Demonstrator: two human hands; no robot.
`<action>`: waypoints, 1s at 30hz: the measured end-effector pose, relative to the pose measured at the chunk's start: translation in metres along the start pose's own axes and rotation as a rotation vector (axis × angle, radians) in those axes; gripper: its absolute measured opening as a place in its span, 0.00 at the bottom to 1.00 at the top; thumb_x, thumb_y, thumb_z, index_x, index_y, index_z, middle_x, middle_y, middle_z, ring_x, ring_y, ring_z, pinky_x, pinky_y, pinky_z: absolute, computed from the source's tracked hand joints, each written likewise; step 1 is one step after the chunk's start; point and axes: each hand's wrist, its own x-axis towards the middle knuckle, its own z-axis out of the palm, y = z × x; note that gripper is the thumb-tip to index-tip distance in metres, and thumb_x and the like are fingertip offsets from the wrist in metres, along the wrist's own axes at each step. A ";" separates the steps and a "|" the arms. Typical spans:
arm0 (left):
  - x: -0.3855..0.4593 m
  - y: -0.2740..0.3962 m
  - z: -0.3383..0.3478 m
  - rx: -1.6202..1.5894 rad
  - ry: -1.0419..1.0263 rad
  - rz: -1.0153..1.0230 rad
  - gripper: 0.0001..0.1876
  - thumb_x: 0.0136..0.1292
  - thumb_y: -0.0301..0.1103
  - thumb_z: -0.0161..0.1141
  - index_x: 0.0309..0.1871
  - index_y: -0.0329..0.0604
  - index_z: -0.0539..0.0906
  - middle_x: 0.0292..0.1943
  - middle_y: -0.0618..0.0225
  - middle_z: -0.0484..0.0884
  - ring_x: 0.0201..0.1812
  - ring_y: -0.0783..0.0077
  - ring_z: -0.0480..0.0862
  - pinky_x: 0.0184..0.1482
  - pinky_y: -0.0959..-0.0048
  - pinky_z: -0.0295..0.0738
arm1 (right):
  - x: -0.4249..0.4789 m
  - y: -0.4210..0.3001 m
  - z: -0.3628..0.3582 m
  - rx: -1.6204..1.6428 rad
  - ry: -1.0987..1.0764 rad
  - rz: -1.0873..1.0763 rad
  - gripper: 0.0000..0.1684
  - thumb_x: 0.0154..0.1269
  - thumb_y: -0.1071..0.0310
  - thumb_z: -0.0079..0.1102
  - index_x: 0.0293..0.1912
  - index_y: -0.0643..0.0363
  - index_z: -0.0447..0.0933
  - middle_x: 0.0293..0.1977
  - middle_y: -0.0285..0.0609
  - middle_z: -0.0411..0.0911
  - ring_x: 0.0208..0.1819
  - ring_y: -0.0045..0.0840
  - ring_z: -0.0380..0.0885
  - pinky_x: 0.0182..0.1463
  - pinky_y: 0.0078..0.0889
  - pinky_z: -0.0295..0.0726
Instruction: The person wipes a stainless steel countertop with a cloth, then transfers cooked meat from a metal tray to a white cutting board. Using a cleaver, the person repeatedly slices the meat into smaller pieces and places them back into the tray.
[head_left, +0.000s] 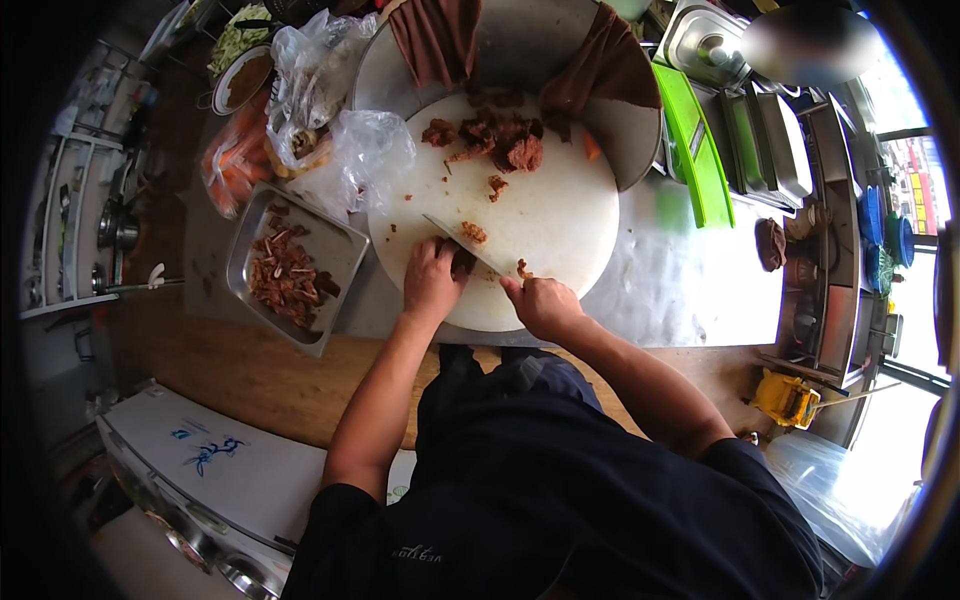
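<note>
My right hand (546, 306) grips the handle of a kitchen knife (466, 244), whose blade slants up and left across a round white cutting board (577, 217). Close against the blade's left side, my left hand (435, 279) rests with curled fingers on the board. A dark patch shows under its fingertips; whether it is meat or shadow is unclear. A small browned meat scrap (474, 232) lies just beyond the blade, and another (523, 268) is near my right thumb. Larger chunks of dark cooked meat (517, 146) are heaped at the board's far side.
At left, a steel tray (346, 279) holds sliced meat (289, 281). Plastic bags (360, 157) touch the board's left edge. Behind it stands a curved metal guard (517, 52) draped with brown cloths (600, 64). A green slicer (697, 150) and steel pans (780, 150) stand at right.
</note>
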 end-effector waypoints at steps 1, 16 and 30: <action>-0.002 -0.001 0.002 0.005 -0.007 -0.016 0.20 0.57 0.32 0.71 0.53 0.41 0.82 0.49 0.55 0.80 0.54 0.46 0.80 0.57 0.52 0.79 | 0.004 0.001 0.006 0.017 0.038 -0.022 0.45 0.82 0.35 0.36 0.32 0.66 0.83 0.34 0.62 0.85 0.41 0.57 0.85 0.51 0.56 0.82; -0.037 0.027 0.001 -0.048 0.139 -0.026 0.22 0.59 0.29 0.70 0.58 0.42 0.82 0.55 0.55 0.81 0.56 0.51 0.81 0.54 0.56 0.82 | -0.048 -0.010 -0.018 0.152 -0.089 0.043 0.45 0.83 0.36 0.35 0.29 0.68 0.80 0.31 0.66 0.82 0.41 0.61 0.83 0.50 0.58 0.80; -0.029 0.023 0.010 -0.076 0.026 -0.102 0.18 0.61 0.28 0.67 0.55 0.45 0.82 0.53 0.56 0.81 0.56 0.49 0.81 0.55 0.55 0.81 | -0.017 -0.010 0.000 0.013 -0.041 0.011 0.45 0.84 0.38 0.35 0.28 0.68 0.81 0.30 0.66 0.82 0.39 0.61 0.83 0.47 0.58 0.80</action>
